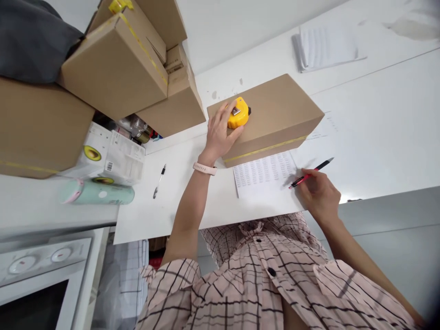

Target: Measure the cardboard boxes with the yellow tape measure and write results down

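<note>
My left hand (pixel 219 133) grips a yellow tape measure (pixel 238 114) and rests it on top of a brown cardboard box (pixel 278 114) lying on the white table (pixel 378 133). A yellow tape line runs along the box's near side. My right hand (pixel 318 192) pinches a red and black pen (pixel 309 173), its tip over a printed sheet of small rows (pixel 264 172) in front of the box.
Several cardboard boxes (pixel 113 68) are stacked at the left. Below them lie a white carton with an avocado picture (pixel 110 158), a pale green bottle (pixel 99 193) and a loose pen (pixel 159 181). A stack of papers (pixel 326 46) lies at the far right. A white appliance (pixel 44 275) stands lower left.
</note>
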Tool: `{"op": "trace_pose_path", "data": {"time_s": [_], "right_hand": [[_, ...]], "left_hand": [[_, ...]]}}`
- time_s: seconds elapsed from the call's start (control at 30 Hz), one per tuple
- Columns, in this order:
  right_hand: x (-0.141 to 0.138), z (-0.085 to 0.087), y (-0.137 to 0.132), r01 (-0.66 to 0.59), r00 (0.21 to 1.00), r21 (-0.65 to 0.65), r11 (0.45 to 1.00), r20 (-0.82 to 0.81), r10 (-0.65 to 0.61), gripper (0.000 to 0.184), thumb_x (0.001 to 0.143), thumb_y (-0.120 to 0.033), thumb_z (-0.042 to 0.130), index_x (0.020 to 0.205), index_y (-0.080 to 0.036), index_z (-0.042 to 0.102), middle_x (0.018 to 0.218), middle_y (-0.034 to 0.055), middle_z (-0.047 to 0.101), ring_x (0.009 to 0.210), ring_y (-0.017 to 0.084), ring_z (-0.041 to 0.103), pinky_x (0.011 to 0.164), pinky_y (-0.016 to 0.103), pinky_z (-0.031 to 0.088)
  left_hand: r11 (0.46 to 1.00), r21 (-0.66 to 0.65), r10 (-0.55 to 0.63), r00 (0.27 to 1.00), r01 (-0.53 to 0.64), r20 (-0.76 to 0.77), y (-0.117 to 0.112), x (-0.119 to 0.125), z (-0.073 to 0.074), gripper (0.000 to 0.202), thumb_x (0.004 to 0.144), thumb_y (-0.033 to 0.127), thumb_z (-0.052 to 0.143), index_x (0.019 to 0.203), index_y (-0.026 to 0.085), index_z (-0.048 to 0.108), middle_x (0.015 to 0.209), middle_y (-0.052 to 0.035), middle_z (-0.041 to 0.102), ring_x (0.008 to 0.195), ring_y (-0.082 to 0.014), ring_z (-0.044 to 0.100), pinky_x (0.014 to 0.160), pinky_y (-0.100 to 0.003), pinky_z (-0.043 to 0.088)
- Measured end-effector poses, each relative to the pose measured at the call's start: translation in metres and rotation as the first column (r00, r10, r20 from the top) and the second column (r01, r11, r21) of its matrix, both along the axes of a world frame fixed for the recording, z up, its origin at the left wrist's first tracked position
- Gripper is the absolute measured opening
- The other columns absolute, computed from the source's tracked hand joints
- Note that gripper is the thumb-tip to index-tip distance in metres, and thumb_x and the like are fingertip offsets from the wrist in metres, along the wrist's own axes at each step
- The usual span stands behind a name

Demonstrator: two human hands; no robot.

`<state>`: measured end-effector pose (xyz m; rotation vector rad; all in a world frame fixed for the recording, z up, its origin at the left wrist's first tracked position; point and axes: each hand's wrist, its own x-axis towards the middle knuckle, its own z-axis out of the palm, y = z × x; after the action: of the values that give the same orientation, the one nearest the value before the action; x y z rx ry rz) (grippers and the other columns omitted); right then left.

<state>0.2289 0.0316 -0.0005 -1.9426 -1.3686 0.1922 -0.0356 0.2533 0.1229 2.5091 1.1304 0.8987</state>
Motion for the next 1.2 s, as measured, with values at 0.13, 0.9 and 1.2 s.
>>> {"op": "trace_pose_path", "data": {"time_s": [0.13, 0.9, 1.2], "right_hand": [[-0.003, 0.001, 0.011, 0.02, 0.993, -0.002, 1.0, 0.118, -0.019, 0.034, 0.092, -0.04, 0.059, 0.121, -0.022, 0.061, 0.13, 0.0135, 0.071, 0.118, 0.038, 0.066, 0.105, 0.059, 0.044], [0.0, -0.002, 0.006, -0.085, 0.974, -0.081, 0.993, 0.205, 0.1, 0.036, 0.096, -0.029, 0.049, 0.131, -0.022, 0.054, 0.138, 0.016, 0.065, 0.141, 0.035, 0.05, 0.114, 0.059, 0.039], [0.0, -0.007, 0.011, -0.007, 0.992, 0.019, 1.0, 0.123, 0.005, 0.034, 0.096, -0.039, 0.051, 0.124, -0.02, 0.055, 0.133, 0.0176, 0.068, 0.126, 0.037, 0.062, 0.108, 0.055, 0.045]], "left_hand": [[0.999, 0.0, -0.033, 0.999, 0.033, 0.001, 0.011, 0.008, -0.005, 0.061, 0.097, 0.045, 0.056, 0.154, 0.037, 0.034, 0.161, -0.0063, 0.04, 0.152, -0.0294, 0.035, 0.126, -0.053, 0.019], [0.997, -0.034, 0.066, 0.993, -0.069, -0.102, -0.01, 0.016, 0.005, 0.061, 0.101, 0.054, 0.048, 0.155, 0.031, 0.032, 0.162, -0.013, 0.037, 0.15, -0.031, 0.038, 0.125, -0.057, 0.018], [0.982, 0.094, 0.159, 0.986, -0.164, 0.057, -0.035, 0.022, 0.007, 0.053, 0.102, 0.05, 0.048, 0.151, 0.033, 0.041, 0.159, -0.0091, 0.043, 0.156, -0.0307, 0.027, 0.128, -0.059, 0.012]]}}
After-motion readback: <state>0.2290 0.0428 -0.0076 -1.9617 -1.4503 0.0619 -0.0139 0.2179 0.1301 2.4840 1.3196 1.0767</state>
